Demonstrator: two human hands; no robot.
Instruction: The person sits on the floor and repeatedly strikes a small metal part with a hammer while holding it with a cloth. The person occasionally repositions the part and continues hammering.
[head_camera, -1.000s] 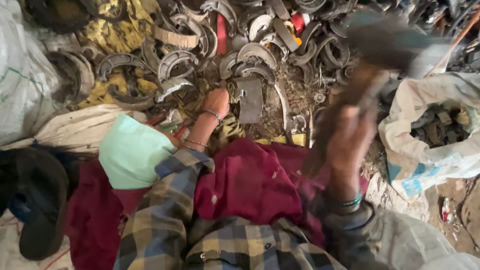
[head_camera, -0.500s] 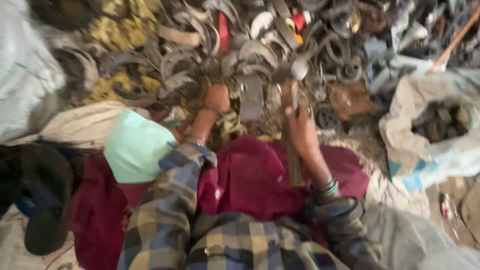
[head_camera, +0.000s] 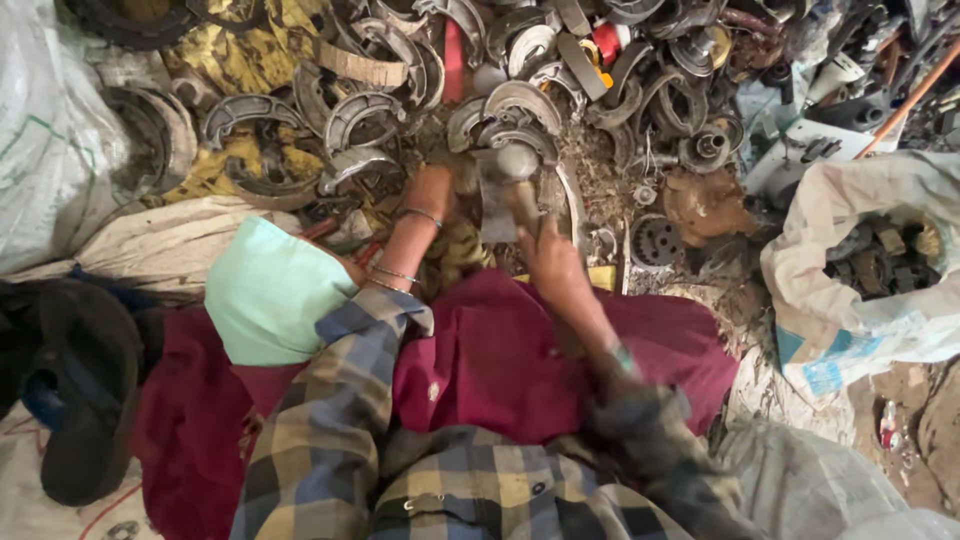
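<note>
A person in a plaid shirt (head_camera: 330, 450) sits on the floor with a maroon cloth (head_camera: 500, 360) over the lap and a pale green cloth (head_camera: 265, 295) draped at the left knee. Just beyond the lap, the right hand (head_camera: 550, 262) has its fingers closed round the handle of a hammer (head_camera: 512, 172), whose blunt grey head sits against a flat grey metal plate (head_camera: 497, 215) standing at the edge of the scrap. The left hand (head_camera: 432, 190), bangles at the wrist, rests on the scrap just beside the plate; whether its fingers grip anything cannot be told. The plate looks stiff, heavy and rough-edged, best held by its outer edge, well clear of the hammer head. Farther out, curved brake shoes (head_camera: 365, 115) lie heaped with rusty gears (head_camera: 655, 240), rings and a red strip (head_camera: 455, 60). To the right, a white sack (head_camera: 850, 320) gapes open, showing dark metal pieces inside. To the left sit a woven white bag (head_camera: 50, 130) and a black sandal (head_camera: 85, 390).
</note>
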